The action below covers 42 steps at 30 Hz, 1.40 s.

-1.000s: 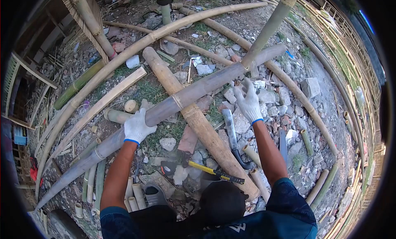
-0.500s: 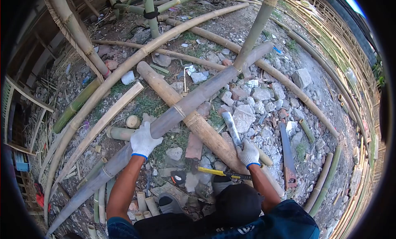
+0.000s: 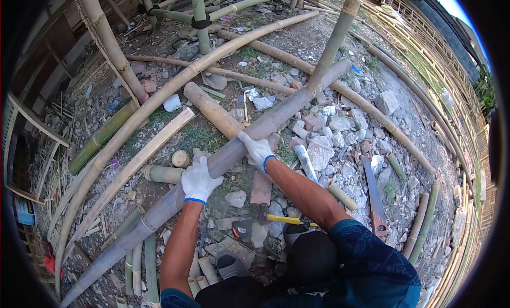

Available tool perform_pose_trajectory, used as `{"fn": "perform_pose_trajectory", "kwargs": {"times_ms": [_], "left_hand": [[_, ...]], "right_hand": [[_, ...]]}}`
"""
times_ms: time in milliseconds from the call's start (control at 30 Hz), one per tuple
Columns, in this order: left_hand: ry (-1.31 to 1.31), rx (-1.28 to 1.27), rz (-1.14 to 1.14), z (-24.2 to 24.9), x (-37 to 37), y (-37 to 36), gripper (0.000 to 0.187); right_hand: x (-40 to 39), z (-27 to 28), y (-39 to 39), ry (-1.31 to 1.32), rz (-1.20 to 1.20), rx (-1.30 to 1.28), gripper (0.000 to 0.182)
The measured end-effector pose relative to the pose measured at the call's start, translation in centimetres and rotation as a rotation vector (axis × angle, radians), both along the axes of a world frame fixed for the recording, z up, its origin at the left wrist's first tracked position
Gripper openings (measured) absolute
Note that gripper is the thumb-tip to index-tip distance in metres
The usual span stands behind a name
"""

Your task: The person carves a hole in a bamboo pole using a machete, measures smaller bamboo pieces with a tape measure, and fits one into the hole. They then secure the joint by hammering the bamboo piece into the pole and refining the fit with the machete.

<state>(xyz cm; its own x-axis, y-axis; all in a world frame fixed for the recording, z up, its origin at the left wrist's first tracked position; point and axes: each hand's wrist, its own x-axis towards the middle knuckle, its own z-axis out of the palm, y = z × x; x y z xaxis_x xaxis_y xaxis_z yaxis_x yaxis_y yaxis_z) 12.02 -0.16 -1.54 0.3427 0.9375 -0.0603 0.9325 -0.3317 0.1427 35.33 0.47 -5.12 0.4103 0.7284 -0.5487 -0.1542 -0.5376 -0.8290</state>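
A long dark grey bamboo pole (image 3: 276, 117) slants from lower left to upper right, crossing over a lighter tan bamboo pole (image 3: 215, 110). My left hand (image 3: 200, 181), in a white knit glove with a blue cuff, grips the dark pole left of the crossing. Close to the crossing, my right hand (image 3: 257, 150), gloved the same way, is closed around the same pole. An upright bamboo piece (image 3: 333, 45) stands against the dark pole near its far end. Right of my right forearm, a flat metal blade (image 3: 305, 162) lies on the rubble; its handle is hidden.
A handsaw (image 3: 375, 196) lies on the broken stones (image 3: 321, 151) at right. Near my feet are a yellow-handled tool (image 3: 284, 219) and an orange-and-black tape measure (image 3: 241, 231). A curved bamboo pole (image 3: 175, 82) arches across the left; short bamboo offcuts (image 3: 164, 174) lie around.
My right hand has let go of the metal blade and moved up and left onto the dark bamboo pole. My left hand stays on the pole. The view has shifted slightly.
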Motion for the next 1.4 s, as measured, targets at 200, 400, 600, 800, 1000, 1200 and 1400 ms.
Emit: {"fn": "perform_pose_trajectory", "kwargs": {"times_ms": [200,400,600,800,1000,1200,1400], "left_hand": [[-0.139,-0.047,-0.084,1.2,-1.5,-0.4,0.099],[-0.162,-0.215,-0.041,6.5,-16.3,-3.5,0.114],[0.012,-0.409,0.143,5.1,-26.3,-6.1,0.106],[0.018,-0.305,0.167,4.9,-24.2,-6.3,0.090],[0.035,-0.341,0.184,4.7,-20.0,-4.1,0.091],[0.060,-0.333,0.153,5.0,-17.8,-3.3,0.091],[0.075,-0.290,0.185,4.9,-17.2,-3.9,0.091]], "right_hand": [[-0.1,1.2,0.3,0.157,-0.012,0.007,0.087],[0.3,1.9,-0.1,0.202,0.044,0.033,0.082],[0.3,1.3,0.1,0.107,0.035,0.068,0.084],[2.4,1.3,1.1,-0.055,0.052,0.052,0.085],[5.8,1.1,2.7,-0.078,0.005,0.093,0.087],[12.3,-2.0,-4.5,-0.608,0.155,0.137,0.072],[16.6,-5.7,-23.6,-1.052,0.399,-0.333,0.046]]}}
